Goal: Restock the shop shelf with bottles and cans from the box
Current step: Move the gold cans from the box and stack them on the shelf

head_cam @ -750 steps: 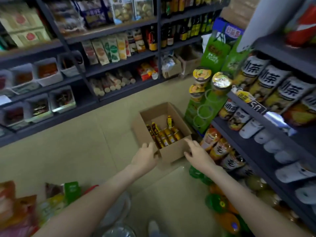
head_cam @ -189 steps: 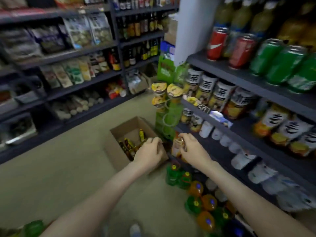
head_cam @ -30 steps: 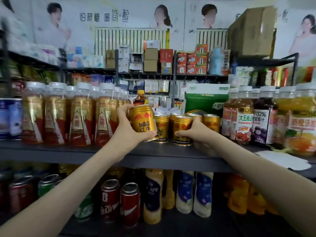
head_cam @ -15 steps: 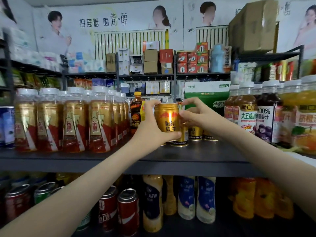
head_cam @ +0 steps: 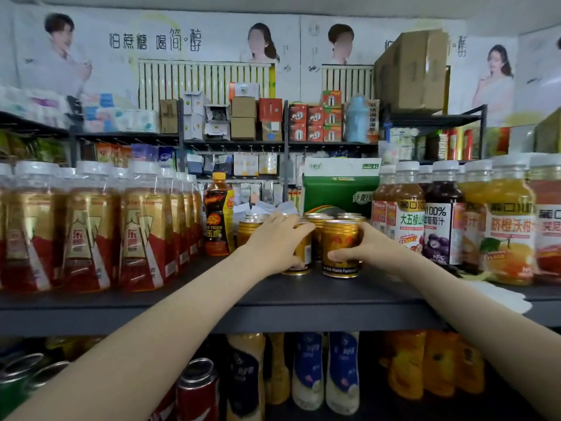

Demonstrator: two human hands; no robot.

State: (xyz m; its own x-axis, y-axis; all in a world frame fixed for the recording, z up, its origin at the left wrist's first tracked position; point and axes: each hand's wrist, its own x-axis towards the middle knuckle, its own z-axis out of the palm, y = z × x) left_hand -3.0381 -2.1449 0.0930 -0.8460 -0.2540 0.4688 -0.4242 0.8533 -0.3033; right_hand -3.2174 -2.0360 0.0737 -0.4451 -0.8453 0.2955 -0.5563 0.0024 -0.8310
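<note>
- Your left grip point(head_cam: 273, 244) curls its fingers over a gold can point(head_cam: 302, 259). Your right grip point(head_cam: 373, 250) wraps a second gold can point(head_cam: 340, 247) just beside it.
- Both cans stand upright on the shelf point(head_cam: 273, 299), at the front of a cluster of like cans point(head_cam: 318, 220).
- Change: half a second ago your left grip held its can raised clear of the shelf, with your right fingers at its top. Now that can is set down.
- Meaning, as a judgement: this pair is as good as stocked. What remains is to let go and return to the box, which is out of view.
- Writing: the second can's base band reads "Red Bull Vitamin Fun…".
- The dark bottle point(head_cam: 217, 220) to the left reads "HI-TIGER"; the red-and-gold bottles point(head_cam: 88, 232) carry "东鹏".
- A juice bottle point(head_cam: 443, 220) to the right shows "100%"; the wall poster point(head_cam: 154, 42) reads "怕蔗糖 喝简·醇".
</note>
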